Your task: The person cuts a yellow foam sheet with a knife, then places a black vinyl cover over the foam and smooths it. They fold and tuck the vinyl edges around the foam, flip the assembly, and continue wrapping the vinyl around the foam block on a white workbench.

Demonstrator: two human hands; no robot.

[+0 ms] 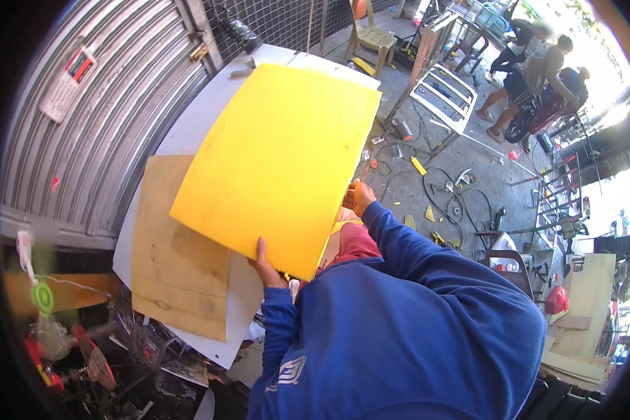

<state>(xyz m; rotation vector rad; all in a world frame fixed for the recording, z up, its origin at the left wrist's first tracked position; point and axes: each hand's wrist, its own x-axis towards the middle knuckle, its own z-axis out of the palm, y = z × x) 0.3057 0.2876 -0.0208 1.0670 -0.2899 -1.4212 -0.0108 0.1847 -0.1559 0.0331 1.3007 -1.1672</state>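
Note:
A large yellow sheet (280, 161) lies tilted in front of me, over a white board (189, 129) and a brown board (182, 259). My left hand (267, 267) grips its near edge, thumb on top and fingers underneath. At the sheet's right edge, my right hand (359, 198) is closed with its fingers curled. A thin orange-red thing pokes out above that hand, too small to name. That right edge looks slightly ragged toward its far end.
A ribbed metal shutter (119, 84) stands at the left. Cables (444, 199), tools and yellow scraps (418, 166) litter the floor at the right. Beyond are a white metal frame (444, 98), a plastic chair (372, 38) and people (539, 70) beside a motorbike.

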